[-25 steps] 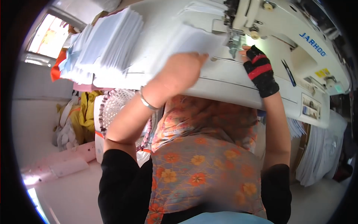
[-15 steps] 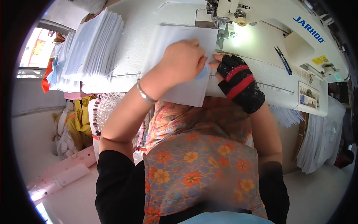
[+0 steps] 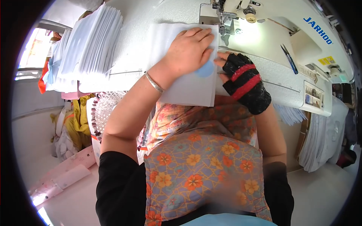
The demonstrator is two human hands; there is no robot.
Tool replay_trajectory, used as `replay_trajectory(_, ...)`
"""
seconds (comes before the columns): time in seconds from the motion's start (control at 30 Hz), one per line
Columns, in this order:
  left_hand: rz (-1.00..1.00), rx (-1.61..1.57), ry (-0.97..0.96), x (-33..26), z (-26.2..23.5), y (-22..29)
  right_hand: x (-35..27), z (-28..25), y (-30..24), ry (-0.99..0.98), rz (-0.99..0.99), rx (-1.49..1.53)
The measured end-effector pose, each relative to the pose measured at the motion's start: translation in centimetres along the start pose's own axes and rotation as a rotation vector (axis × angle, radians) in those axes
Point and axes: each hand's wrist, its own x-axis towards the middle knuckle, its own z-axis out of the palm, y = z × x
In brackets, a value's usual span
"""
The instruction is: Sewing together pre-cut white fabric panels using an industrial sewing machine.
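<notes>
A white rectangular piece (image 3: 188,90), apparently fabric or paper, lies on the sewing machine bed, its front end hanging past the edge over my lap. A light blue round patch (image 3: 205,69) shows on it. My left hand (image 3: 190,51), with a silver bracelet at the wrist, rests flat on the piece with fingers stretched toward the needle area. My right hand (image 3: 243,81) wears a black and red fingerless glove. Its bare fingertips touch the piece's right edge, fingers apart. Just beyond the piece stands the presser foot (image 3: 225,37) of the sewing machine (image 3: 298,26).
A thick stack of folded white pieces (image 3: 90,45) stands at the left of the table. Black thread snips (image 3: 289,59) lie on the machine bed at right. A small compartment with bobbins (image 3: 313,95) sits near the right corner. White sheets (image 3: 320,139) hang at the right.
My left hand has opened from curled fingers to lying flat on the white piece. The piece has straightened slightly, and more of the blue patch shows. My right hand has barely moved.
</notes>
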Motion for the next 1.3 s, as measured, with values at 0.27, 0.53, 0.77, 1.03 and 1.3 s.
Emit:
replay_trajectory(0.27, -0.074, -0.048, 0.011, 0.6, 1.4, -0.7, 0.8, -0.5, 1.1, -0.039, -0.036, 0.042)
replay_trajectory(0.53, -0.224, -0.107, -0.03, 3.1, 0.5, -1.7, 0.6, 0.1, 1.3, 0.009, -0.08, 0.02)
replay_trajectory(0.77, -0.262, -0.034, 0.148, 3.0, 2.6, -1.8, 0.6, 0.0, 1.0, 0.014, -0.068, 0.027)
replay_trajectory(1.03, -0.116, -0.037, -0.022, 1.0, 1.2, 0.4, 0.4, -0.5, 0.8, 0.007, -0.06, 0.039)
replay_trajectory(1.3, -0.063, 0.036, -0.056, 0.9, 1.1, 2.7, 3.0, -0.8, 7.6, 0.01, -0.077, -0.084)
